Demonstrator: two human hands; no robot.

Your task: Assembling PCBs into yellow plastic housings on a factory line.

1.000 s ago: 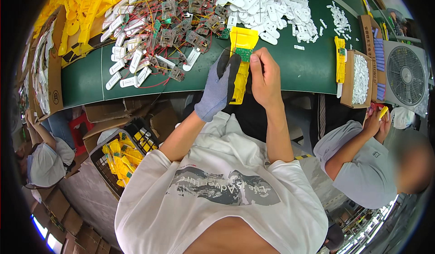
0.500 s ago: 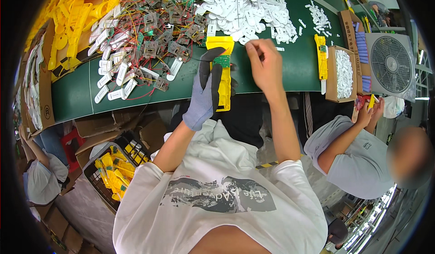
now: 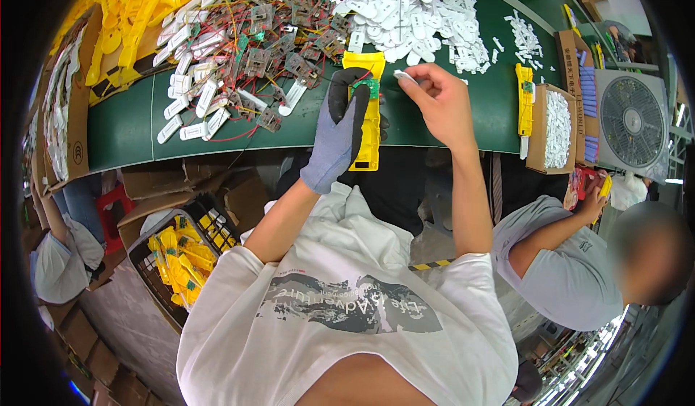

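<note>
My left hand (image 3: 334, 132), in a grey-blue glove with black fingers, grips a long yellow plastic housing (image 3: 368, 136) upright at the table's near edge. The thumb presses beside a small green circuit board (image 3: 373, 87) in the housing's upper part. Just to the right, my bare right hand (image 3: 447, 107) pinches a small white plastic piece (image 3: 404, 77) between thumb and forefinger, apart from the housing. Beyond my hands lies a heap of flat white plastic parts (image 3: 413, 26). To its left is a tangle of clear-cased circuit modules (image 3: 269, 51) with red and yellow wires and white tabs.
Yellow plastic parts (image 3: 137, 18) fill the far left. On the right are another yellow housing (image 3: 524, 105), a carton of small white pieces (image 3: 557, 134) and a fan (image 3: 628, 112). A black basket (image 3: 141, 265) holds yellow housings below left. A co-worker (image 3: 561, 261) sits at right.
A white piece now shows in my right fingertips; none was visible there before. The right hand has turned slightly. My left hand still grips the housing. The whole view has shifted a little.
</note>
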